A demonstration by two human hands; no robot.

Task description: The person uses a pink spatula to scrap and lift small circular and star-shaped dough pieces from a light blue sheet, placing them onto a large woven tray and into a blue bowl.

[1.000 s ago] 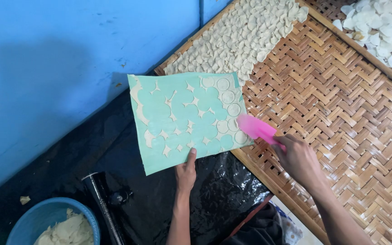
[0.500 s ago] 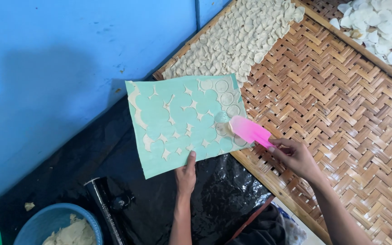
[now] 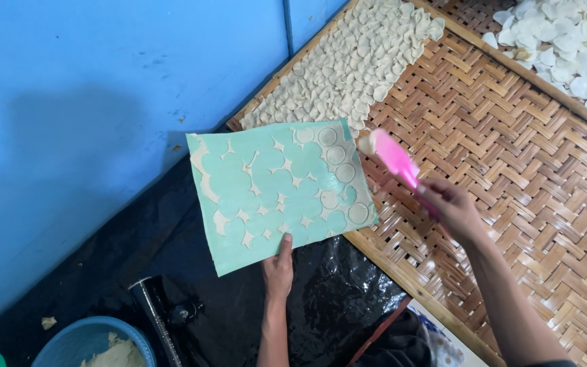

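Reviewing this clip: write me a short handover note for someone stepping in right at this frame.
Left hand: holds the near edge of the green mat, thumb on top.
Right hand: grips the pink spatula, its tip by the mat's right edge, above the woven tray.
Done: many dough pieces already laid at the tray's far end; most of the mat shows only empty cut-outs.
Left: a column of dough rounds still on the mat's right side.

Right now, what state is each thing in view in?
Green sheet: tilted, held up by left hand, few dough rounds left.
Pink spatula: gripped by right hand, a round on its tip.
Woven tray: partly covered with rounds.
Blue bowl: holds dough.
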